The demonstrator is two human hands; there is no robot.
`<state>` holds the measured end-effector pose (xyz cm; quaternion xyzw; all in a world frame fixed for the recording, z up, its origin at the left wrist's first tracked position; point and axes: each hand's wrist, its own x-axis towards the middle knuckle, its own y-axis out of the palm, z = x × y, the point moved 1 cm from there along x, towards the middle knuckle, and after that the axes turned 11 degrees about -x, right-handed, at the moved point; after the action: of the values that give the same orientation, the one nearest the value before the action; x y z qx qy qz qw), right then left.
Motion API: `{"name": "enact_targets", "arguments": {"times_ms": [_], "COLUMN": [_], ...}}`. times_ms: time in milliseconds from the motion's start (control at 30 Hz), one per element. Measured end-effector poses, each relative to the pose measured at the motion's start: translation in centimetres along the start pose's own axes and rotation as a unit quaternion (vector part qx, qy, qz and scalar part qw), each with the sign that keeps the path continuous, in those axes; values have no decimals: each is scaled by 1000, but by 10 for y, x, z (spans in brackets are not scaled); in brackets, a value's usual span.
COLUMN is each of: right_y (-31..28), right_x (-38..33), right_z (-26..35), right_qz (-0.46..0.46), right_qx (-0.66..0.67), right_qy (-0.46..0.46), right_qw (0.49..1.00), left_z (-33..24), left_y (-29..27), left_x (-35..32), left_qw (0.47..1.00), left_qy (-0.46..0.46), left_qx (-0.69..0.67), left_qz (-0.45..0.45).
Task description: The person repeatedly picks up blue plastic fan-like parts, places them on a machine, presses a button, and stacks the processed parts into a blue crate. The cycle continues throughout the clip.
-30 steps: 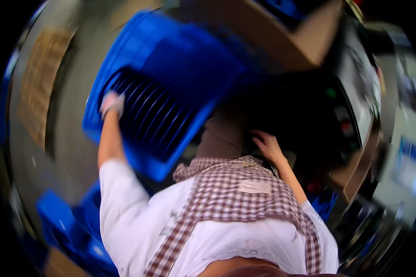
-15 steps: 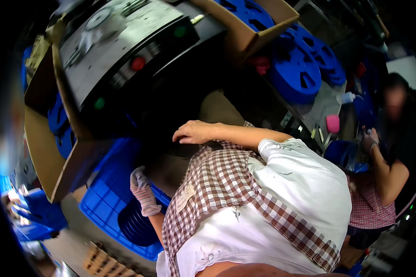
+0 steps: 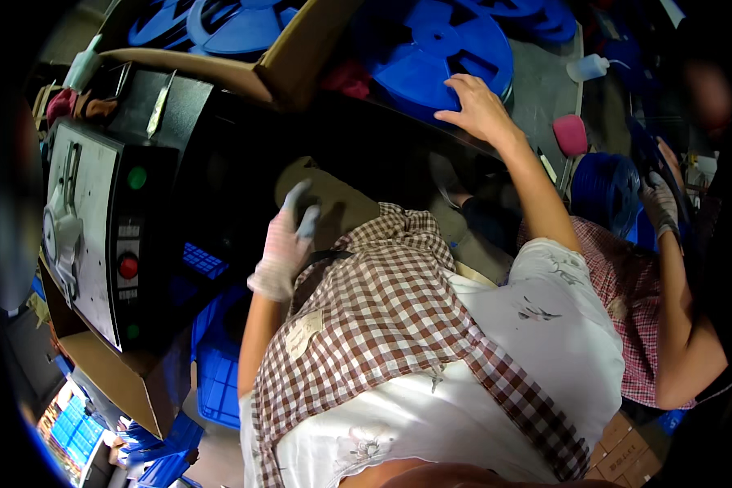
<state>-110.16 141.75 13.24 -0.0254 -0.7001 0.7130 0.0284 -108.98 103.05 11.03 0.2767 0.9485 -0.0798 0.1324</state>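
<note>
The right hand (image 3: 478, 107) is laid flat on a large blue reel (image 3: 431, 49), its bare fingers (image 3: 464, 84) spread wide and pressed against the reel's face near its lower right edge; nothing is gripped. The reel is seen as a round plastic disc with curved cut-outs around a small hub, resting on the surface (image 3: 537, 89) just beyond the fingertips. More blue reels (image 3: 220, 20) are held in a cardboard box (image 3: 301, 49) to the left of that hand. The left hand (image 3: 285, 248) is gloved in a pale glove, its fingers (image 3: 297, 203) loosely opened and raised in the air, with nothing held; they hover over a tan patch of floor beside a checked apron (image 3: 382, 317). Left of those fingers a black machine (image 3: 130, 220) with a green and a red button is seen, and below them a blue crate (image 3: 215, 366). Right of the bare fingers, a white squeeze bottle (image 3: 587, 67) and a pink sponge (image 3: 572, 134) are placed, near another person's gloved hand (image 3: 660, 203).
</note>
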Motion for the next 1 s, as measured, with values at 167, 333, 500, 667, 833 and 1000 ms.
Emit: {"name": "enact_targets", "arguments": {"times_ms": [167,333,500,667,833,1000], "right_y": [10,1,25,33,1,-38], "right_x": [14,29,42,44,49,41], "right_z": [-61,-82,-89,-86,-56,-7], "right_qz": [64,85,162,180,142,95], "right_qx": [-43,-124,-133,-171,-36,73], "right_qy": [-39,-88,-106,-102,-103,-40], "right_qw": [996,985,972,963,984,992], "left_z": [-58,-105,-103,-70,-65,-88], "left_y": [37,72,79,64,42,35], "left_x": [128,213,234,215,178,147], "left_qw": [988,976,984,999,985,952], "left_qy": [-41,-96,-41,-25,-17,-130], "left_qx": [149,196,174,45,-161,-277], "left_qz": [20,-18,5,17,53,9]}}
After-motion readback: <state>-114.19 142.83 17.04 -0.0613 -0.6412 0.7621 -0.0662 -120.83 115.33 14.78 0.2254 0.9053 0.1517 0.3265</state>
